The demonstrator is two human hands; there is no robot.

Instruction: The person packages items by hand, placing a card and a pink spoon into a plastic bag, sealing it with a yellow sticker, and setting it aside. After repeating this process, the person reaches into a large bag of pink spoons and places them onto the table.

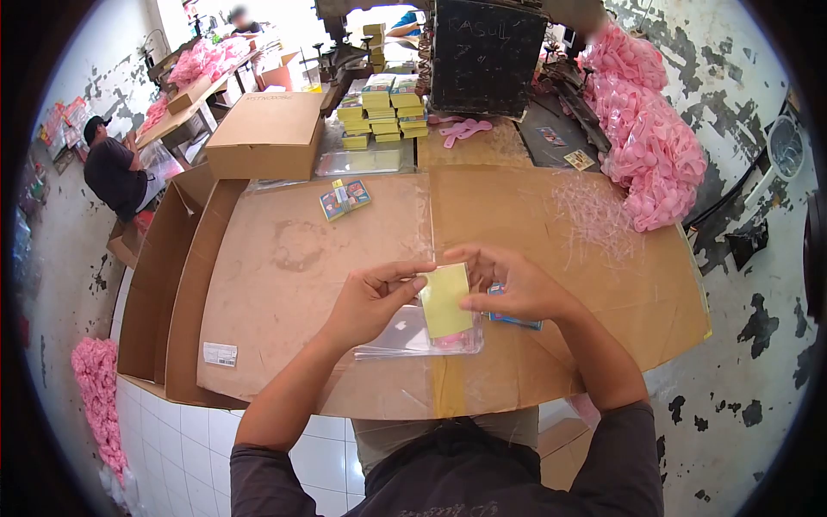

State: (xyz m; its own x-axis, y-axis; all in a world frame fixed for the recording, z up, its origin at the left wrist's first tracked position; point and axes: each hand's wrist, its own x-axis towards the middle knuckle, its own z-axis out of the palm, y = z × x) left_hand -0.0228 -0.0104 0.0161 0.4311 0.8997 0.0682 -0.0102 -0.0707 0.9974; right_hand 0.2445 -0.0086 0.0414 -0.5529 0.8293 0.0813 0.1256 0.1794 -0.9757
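- Left of the left grip [372, 300], the cardboard-covered desk [258, 293] gives wide sideways room, ending at the open cardboard box [155, 293].
- Between both grips, the yellow card [446, 302] fills most of the gap; clear plastic sleeves [392, 334] lie below.
- The blue card pack [527, 323] sits just beside the right grip [519, 286], crowding its underside.
- Ahead, a lane runs between the banded card pack [345, 200] and thin plastic scraps [594, 215], up to the black panel [487, 56].
- The closed carton [267, 129] and stacked card packs [383, 108] block the far left.
- Far right, a pink heap [659, 155] bars passage; nearer, bare cardboard leaves room.
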